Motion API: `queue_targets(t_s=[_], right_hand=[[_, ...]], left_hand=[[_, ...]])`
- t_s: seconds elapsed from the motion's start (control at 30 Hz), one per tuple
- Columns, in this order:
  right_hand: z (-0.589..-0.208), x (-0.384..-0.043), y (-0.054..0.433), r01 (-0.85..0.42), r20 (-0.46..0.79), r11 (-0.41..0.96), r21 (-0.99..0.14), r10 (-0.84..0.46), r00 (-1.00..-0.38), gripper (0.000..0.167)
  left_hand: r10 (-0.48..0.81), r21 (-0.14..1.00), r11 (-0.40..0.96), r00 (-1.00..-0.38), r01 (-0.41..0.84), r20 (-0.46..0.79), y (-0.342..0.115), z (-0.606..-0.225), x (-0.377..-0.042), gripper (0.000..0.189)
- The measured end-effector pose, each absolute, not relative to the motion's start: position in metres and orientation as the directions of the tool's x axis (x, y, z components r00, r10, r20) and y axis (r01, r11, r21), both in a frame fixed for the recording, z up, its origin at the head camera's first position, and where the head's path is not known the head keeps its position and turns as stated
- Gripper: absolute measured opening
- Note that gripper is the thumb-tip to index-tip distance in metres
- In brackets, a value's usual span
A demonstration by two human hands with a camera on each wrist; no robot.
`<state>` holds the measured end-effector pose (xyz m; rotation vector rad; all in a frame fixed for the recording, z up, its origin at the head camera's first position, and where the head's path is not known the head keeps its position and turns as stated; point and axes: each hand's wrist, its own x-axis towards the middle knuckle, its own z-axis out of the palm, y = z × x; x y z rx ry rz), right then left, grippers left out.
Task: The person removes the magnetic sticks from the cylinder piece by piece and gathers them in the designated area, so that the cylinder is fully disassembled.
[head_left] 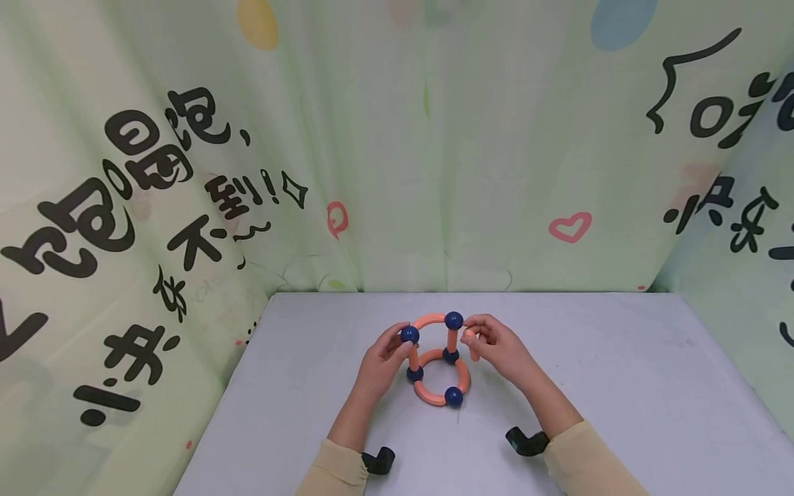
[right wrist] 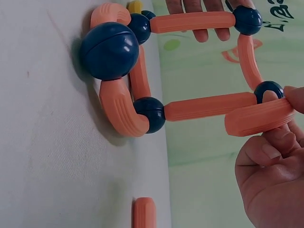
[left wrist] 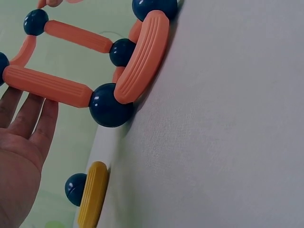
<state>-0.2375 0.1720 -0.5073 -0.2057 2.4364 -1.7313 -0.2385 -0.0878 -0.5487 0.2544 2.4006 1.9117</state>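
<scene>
Patterned green curtain (head_left: 434, 172) hangs behind the grey table (head_left: 620, 386).

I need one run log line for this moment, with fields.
left hand: touches upright orange rod | right hand: pinches loose curved orange rod at top ball | structure base ring on table

Left hand (head_left: 380, 362) relaxed, right hand (head_left: 501, 350) fingers pinched.

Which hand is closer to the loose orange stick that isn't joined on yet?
The right hand. It pinches the loose orange stick beside a top blue ball. The left hand is across the frame, touching the other upright stick.
</scene>
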Motion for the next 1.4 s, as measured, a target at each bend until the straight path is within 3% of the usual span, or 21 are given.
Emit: queue_targets(t_s=[0.53, 0.87, 1.4], right_hand=[[-0.512, -0.234, 0.177, -0.026, -0.051, 0.353, -0.935, -0.207, -0.977, 0.035], [-0.522, -0.232, 0.195, -0.015, -0.066, 0.354, -0.935, -0.215, -0.974, 0.033], [-0.541, -0.224, 0.236, 0.099, -0.178, 0.367, -0.925, -0.190, -0.966, 0.030]], left_hand=[[0.159, 0.973, 0.222, -0.987, 0.069, 0.034, -0.087, -0.547, -0.237, 0.055], [0.153, 0.972, 0.225, -0.988, 0.067, 0.033, -0.086, -0.547, -0.236, 0.047], [0.155, 0.973, 0.222, -0.988, 0.057, 0.022, -0.088, -0.550, -0.238, 0.051]])
